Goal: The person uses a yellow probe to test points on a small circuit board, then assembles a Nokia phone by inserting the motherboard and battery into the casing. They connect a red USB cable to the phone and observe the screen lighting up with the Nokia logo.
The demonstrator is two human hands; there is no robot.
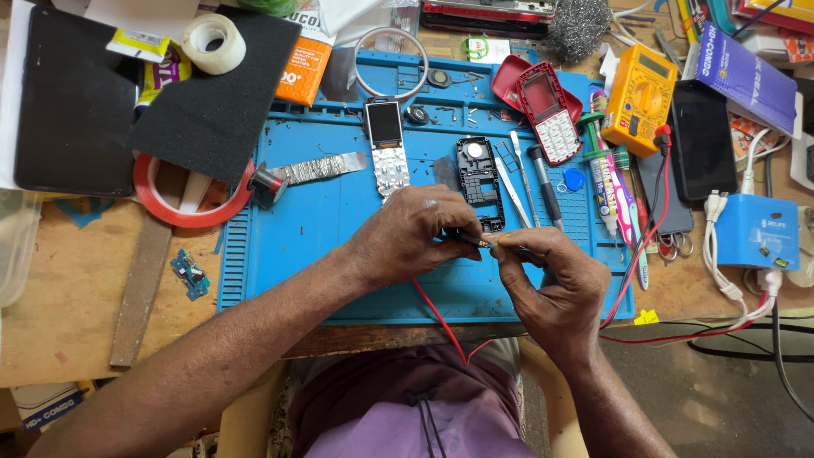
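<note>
Head view looks down on a blue rubber work mat (339, 212) on a messy wooden bench (68, 288). Both hands meet near the mat's middle (knuckles up). The left hand (413, 233) and right hand (551, 280) pinch together on a thin metal probe tip (483, 242), with a red wire (437, 314) running near. A black plastic phone frame (477, 178) lies just beyond the fingers.

The blue work mat (339, 220) looks like soft, matt rubber. Under it, the table (76, 288) is rough, worn wood. The black phone frame (479, 182) is dull plastic. The tweezers (515, 191) are shiny metal. The red tape ring (193, 214) looks smooth and glossy. The orange meter (640, 97) is hard plastic.
</note>
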